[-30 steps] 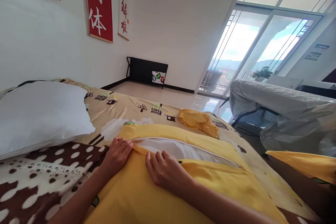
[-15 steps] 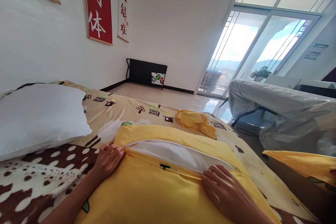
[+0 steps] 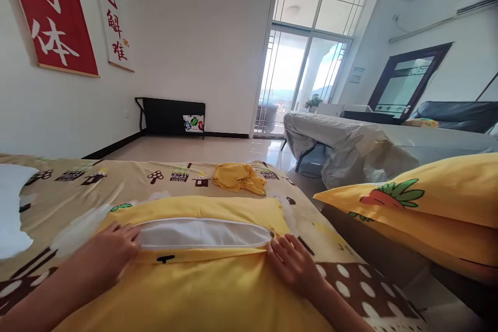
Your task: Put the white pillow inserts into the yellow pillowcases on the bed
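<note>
A yellow pillowcase (image 3: 206, 290) lies on the bed in front of me, its far edge gaping to show the white pillow (image 3: 202, 232) inside. My left hand (image 3: 109, 254) rests at the left end of the opening, fingers curled onto the fabric. At the right end of the opening sits my right hand (image 3: 291, 264), its fingers pressed down on the yellow edge. A small black mark (image 3: 165, 258) shows on the case just below the opening.
A crumpled yellow cloth (image 3: 238, 177) lies further up the patterned bedsheet (image 3: 116, 181). A second yellow pillow with a carrot print (image 3: 424, 207) sits at the right. A bare white pillow (image 3: 10, 207) is at the left edge. A covered piece of furniture (image 3: 350, 145) stands beyond the bed.
My right hand slid along the opening from its middle to its right end. The view swung right, bringing the carrot-print pillow and the doorway into sight.
</note>
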Tool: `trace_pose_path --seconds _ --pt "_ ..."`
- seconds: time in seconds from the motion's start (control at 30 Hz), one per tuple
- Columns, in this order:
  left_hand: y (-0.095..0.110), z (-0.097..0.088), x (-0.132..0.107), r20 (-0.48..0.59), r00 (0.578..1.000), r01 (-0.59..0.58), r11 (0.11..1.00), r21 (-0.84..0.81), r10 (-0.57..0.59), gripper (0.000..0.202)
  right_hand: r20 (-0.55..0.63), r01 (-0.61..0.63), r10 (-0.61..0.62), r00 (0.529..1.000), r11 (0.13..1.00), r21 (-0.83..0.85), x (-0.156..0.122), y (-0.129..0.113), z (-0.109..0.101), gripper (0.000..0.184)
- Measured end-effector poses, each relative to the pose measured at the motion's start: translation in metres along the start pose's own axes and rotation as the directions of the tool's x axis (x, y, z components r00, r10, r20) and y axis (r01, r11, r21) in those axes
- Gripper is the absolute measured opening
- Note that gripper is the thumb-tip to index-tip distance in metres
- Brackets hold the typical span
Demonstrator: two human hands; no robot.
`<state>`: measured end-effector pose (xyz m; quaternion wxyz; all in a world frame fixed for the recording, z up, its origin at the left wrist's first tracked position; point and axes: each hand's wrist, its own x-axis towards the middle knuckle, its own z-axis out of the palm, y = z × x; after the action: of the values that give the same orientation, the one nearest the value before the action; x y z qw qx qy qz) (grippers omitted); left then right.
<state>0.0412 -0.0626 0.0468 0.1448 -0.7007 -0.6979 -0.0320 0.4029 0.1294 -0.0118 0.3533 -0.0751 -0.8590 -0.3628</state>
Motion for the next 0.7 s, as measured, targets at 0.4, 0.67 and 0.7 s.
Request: trace_pose_path --seconds 0.4,0.67,0.7 --pt "0.212 0.007 0.172 0.115 0.947 -0.207 0.840 -0.502 0.302 0.024 -0.125 -0.171 0.179 0.976 0.983 0.071 -0.022 -0.009 0.011 0.027" --pt "0.226 0.027 0.185 0.203 0.971 -0.034 0.911 -0.411 0.128 0.022 -0.153 -0.209 0.228 0.962 0.969 0.130 -0.027 -0.009 0.017 0.026" --pt "0.227 0.026 0.184 0.211 0.972 -0.013 0.921 -0.390 0.103 0.022 -0.158 -0.216 0.235 0.959 0.968 0.128 -0.027 -0.010 0.017 0.026"
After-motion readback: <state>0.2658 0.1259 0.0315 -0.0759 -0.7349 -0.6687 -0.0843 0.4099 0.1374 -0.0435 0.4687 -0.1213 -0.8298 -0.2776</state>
